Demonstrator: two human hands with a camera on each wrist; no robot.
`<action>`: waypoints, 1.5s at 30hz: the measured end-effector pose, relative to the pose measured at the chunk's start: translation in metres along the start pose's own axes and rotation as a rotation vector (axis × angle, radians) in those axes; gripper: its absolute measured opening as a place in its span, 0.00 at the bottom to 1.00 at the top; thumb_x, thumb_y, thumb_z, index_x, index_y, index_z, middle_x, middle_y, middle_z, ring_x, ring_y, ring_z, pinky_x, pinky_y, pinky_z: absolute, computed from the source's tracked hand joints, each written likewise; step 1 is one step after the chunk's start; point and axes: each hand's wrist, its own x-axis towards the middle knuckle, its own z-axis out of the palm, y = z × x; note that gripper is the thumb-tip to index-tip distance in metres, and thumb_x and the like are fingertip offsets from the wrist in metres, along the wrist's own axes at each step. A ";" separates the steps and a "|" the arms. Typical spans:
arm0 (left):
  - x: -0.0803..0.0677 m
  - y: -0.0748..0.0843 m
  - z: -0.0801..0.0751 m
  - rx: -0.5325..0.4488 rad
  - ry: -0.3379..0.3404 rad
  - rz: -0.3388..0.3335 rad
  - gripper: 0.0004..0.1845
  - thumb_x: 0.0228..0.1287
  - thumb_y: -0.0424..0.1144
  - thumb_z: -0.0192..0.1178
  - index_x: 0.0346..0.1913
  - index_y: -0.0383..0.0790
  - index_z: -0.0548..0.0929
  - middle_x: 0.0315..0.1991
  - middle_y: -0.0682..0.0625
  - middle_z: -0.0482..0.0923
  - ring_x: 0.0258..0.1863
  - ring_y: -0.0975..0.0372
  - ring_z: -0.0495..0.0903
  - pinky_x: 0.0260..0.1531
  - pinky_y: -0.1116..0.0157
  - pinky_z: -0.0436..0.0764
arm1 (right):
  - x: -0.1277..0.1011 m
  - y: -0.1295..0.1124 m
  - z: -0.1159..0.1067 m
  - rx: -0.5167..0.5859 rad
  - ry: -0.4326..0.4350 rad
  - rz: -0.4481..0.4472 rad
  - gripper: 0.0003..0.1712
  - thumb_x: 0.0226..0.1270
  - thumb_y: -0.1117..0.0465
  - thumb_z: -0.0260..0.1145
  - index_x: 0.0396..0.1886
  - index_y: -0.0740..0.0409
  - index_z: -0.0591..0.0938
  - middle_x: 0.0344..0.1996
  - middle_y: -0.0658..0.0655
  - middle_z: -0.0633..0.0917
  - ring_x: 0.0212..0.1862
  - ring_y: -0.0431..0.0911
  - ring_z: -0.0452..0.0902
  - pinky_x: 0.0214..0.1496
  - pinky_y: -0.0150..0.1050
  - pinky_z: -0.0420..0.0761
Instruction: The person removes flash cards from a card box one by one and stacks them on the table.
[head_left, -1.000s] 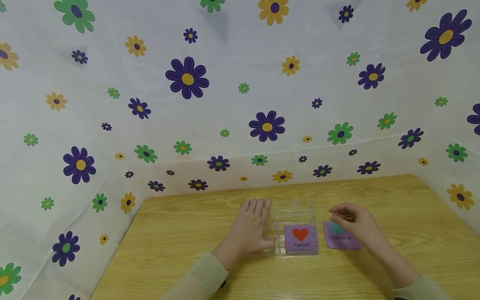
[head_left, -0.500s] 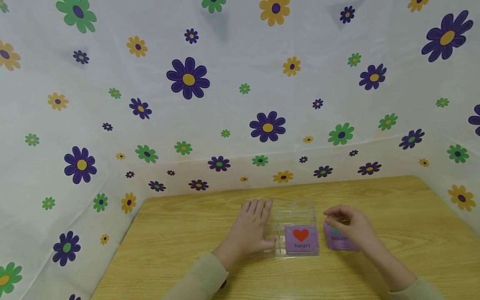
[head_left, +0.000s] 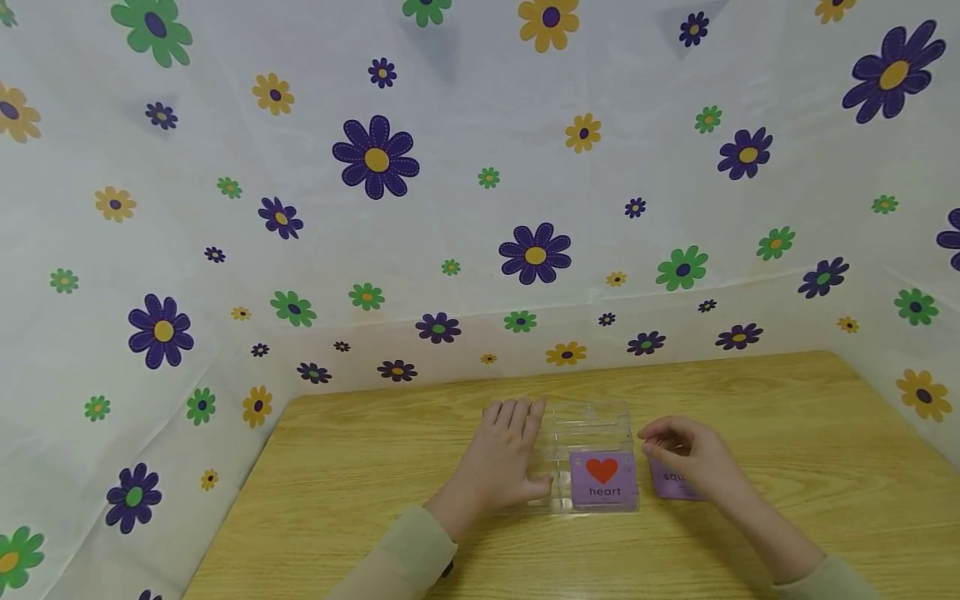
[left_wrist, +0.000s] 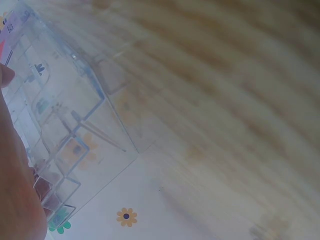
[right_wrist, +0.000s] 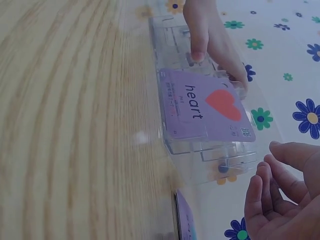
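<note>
A clear plastic tiered card stand (head_left: 591, 435) sits on the table. A purple card printed "heart" (head_left: 603, 480) leans in its front right slot, its red heart facing me. My left hand (head_left: 501, 457) rests on the left part of the stand, fingers stretched toward its back and thumb (right_wrist: 198, 54) at the front. My right hand (head_left: 693, 457) hovers just right of the stand, fingers loosely bent with nothing between them. Under it lies a small stack of purple cards (head_left: 671, 490), the top one printed "square" and partly hidden by the hand.
The wood-grain table (head_left: 360, 500) extends to both sides of the stand. A white cloth with purple, green and orange flowers (head_left: 450, 208) hangs behind the table and along its sides.
My right hand has drifted left and slightly down toward the stand, covering more of the "square" card. The left hand, the stand and the "heart" card have stayed in place.
</note>
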 end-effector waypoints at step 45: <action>0.001 0.000 0.002 -0.007 0.009 -0.006 0.59 0.62 0.76 0.52 0.84 0.38 0.54 0.70 0.45 0.72 0.67 0.54 0.72 0.72 0.53 0.71 | -0.001 -0.002 0.012 0.034 -0.074 -0.012 0.10 0.70 0.66 0.72 0.46 0.68 0.88 0.40 0.58 0.89 0.37 0.36 0.79 0.41 0.29 0.82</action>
